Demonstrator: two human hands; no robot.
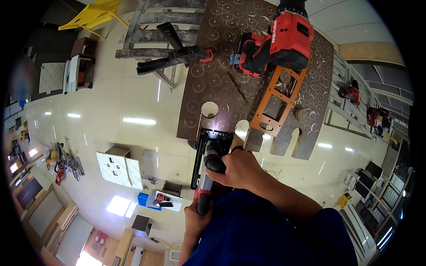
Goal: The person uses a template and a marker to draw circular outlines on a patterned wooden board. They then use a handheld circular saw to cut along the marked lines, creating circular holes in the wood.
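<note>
A jigsaw (210, 162) with a black base plate and a grey and red body sits at the near edge of the brown board (199, 88), its light shining on the surface. My left hand (196, 218) is closed around the rear end of its grip. Over the front part of the tool lies my right hand (238, 165), fingers wrapped around the black rounded front, a dark band on one finger. The blade is hidden under the tool. Just ahead of it is a round hole (209, 109) in the board. Slots cut into the near edge lie to the right.
An orange template (278, 102) with rectangular openings lies on the board. Beyond it stands a red cordless drill (290, 40). A black branched tool part (182, 54) overhangs the board's left edge by a grey slatted bench (164, 22). Behind to the left is a yellow chair (92, 13).
</note>
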